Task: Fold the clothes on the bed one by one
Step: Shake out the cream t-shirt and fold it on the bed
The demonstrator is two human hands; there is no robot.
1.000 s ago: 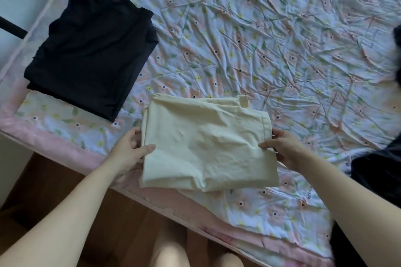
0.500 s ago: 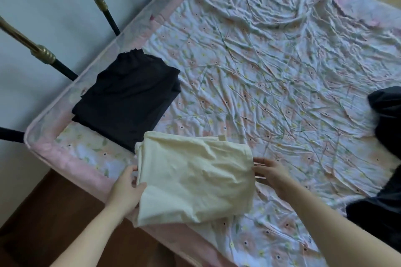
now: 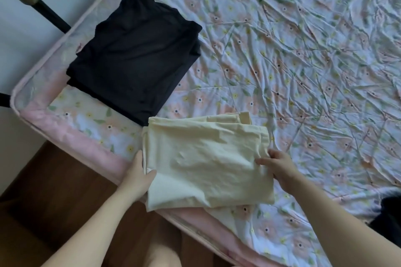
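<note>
Together both hands (image 3: 138,176) (image 3: 280,168) grip folded cream garment (image 3: 206,162).

Both forearms bare, no sleeves, watch or rings visible on left hand (image 3: 137,174) or right hand (image 3: 280,167); knees bare too.

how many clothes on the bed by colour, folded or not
Cream, folded: 1, the cream garment, gripped by the left hand and right hand
Black, folded: 1, the black garment near the bed's corner
Black, not folded: 1 dark heap at the right edge, mostly cut off; it may hold more than one piece
Total: 3 visible
</note>
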